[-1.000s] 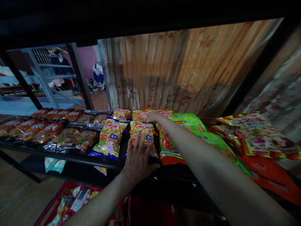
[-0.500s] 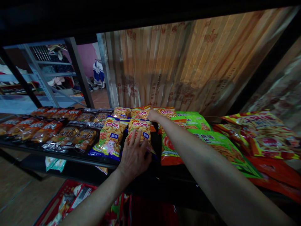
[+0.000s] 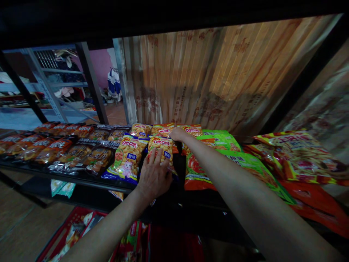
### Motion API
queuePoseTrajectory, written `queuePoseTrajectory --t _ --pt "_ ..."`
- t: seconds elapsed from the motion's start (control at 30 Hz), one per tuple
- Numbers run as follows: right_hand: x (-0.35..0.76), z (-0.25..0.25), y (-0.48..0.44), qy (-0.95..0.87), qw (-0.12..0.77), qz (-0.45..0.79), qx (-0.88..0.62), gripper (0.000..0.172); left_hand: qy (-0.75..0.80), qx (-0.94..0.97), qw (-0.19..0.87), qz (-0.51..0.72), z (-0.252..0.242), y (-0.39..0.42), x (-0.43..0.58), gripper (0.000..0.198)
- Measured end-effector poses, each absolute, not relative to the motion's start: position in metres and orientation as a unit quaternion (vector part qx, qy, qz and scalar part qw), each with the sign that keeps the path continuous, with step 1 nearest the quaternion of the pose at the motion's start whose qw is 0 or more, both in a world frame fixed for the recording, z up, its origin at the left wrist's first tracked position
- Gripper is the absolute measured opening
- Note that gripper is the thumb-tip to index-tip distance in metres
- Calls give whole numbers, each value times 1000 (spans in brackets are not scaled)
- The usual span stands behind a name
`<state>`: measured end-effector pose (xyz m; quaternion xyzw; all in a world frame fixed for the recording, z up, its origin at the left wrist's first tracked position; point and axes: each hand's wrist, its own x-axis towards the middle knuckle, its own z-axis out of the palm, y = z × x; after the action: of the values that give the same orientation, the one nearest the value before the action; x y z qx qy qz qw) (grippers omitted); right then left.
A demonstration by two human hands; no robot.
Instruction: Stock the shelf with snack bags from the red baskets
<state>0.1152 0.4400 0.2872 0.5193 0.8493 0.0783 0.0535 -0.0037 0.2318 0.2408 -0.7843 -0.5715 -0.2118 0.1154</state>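
Note:
My left hand [image 3: 153,175] lies flat, fingers spread, on a yellow and blue snack bag [image 3: 163,149] at the front of the dark shelf [image 3: 89,182]. A twin snack bag [image 3: 127,157] with a pink cartoon figure lies just to its left. My right hand [image 3: 177,134] reaches deeper over the shelf and rests on an orange snack bag [image 3: 163,130] in the back row; its fingers are mostly hidden behind the hand. The right forearm crosses over green and red snack bags [image 3: 218,153].
Rows of dark orange and brown snack packs [image 3: 54,149] fill the shelf's left part. Yellow-red bags [image 3: 297,154] are piled at the right. A bamboo mat wall [image 3: 207,76] backs the shelf. Below stands a red basket [image 3: 81,233] with packets. Grey metal racks [image 3: 49,91] stand far left.
My left hand has slid the front yellow and blue bag a little to the left and back, closing the gap to its twin. The right hand stays at the back row.

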Motion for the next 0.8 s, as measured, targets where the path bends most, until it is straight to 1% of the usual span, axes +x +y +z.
queuePoseTrajectory --t 0.13,0.23,0.33,0.47,0.63,0.8 --pt "114 293 431 825 44 81 558 40 -577 -778 134 -211 237 229 1 40" --pt "111 295 426 827 45 69 556 37 -581 -776 140 -204 235 228 1 41" --pt "110 295 420 826 37 59 559 37 -574 -779 141 -211 235 227 -2 45" --pt "111 297 413 826 14 44 561 41 -551 -782 156 -246 237 222 -10 49" --pt "112 301 399 835 -22 27 548 52 -567 -748 200 -281 236 202 -37 48" --pt "111 306 376 850 -61 34 523 49 -607 -682 234 -336 222 188 -82 41"
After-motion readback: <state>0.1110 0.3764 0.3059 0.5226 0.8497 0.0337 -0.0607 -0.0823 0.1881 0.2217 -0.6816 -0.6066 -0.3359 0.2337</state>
